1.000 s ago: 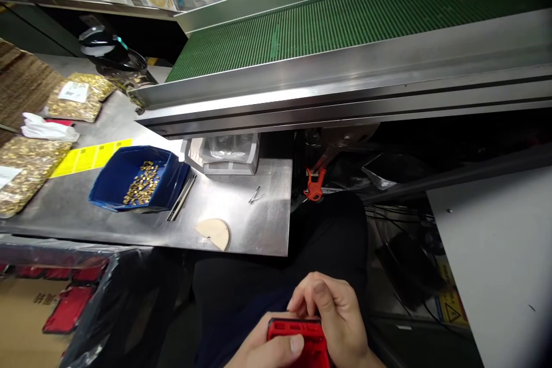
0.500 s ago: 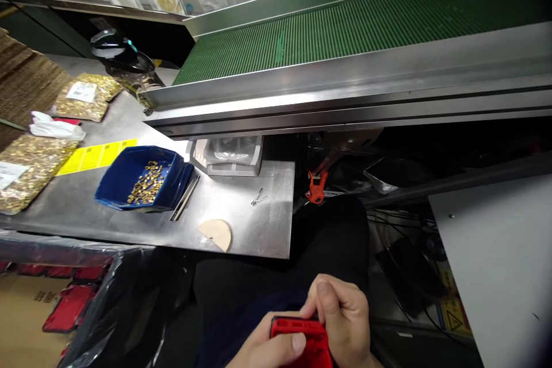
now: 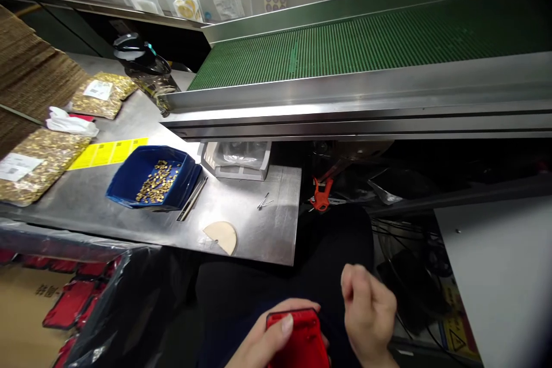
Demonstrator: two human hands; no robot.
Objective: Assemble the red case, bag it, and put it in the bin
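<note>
In my left hand (image 3: 264, 338) is a red plastic housing (image 3: 305, 340) with a black rim, its hollow side facing up. The thumb presses on its upper part while the fingers wrap round the outside. To the right of the housing, apart from it, is my right hand (image 3: 368, 313), curled closed with thumb and finger together. What those fingers hold, if anything, is hidden. Both hands are over my lap. A blue bin (image 3: 125, 184) on the metal bench contains small brass-coloured parts (image 3: 157, 184).
A metal bench (image 3: 276, 236) carries a half-round tan piece (image 3: 222, 236), tweezers (image 3: 192, 198) and bags of brass parts (image 3: 47, 155). A green conveyor (image 3: 345, 40) crosses behind. A carton (image 3: 26, 305) at lower left holds red housings (image 3: 71, 302). An orange-handled tool (image 3: 321, 194) lies beyond my knee.
My right hand has moved off the housing, to the right, and is curled closed. My left hand keeps its hold. The view has shifted slightly.
</note>
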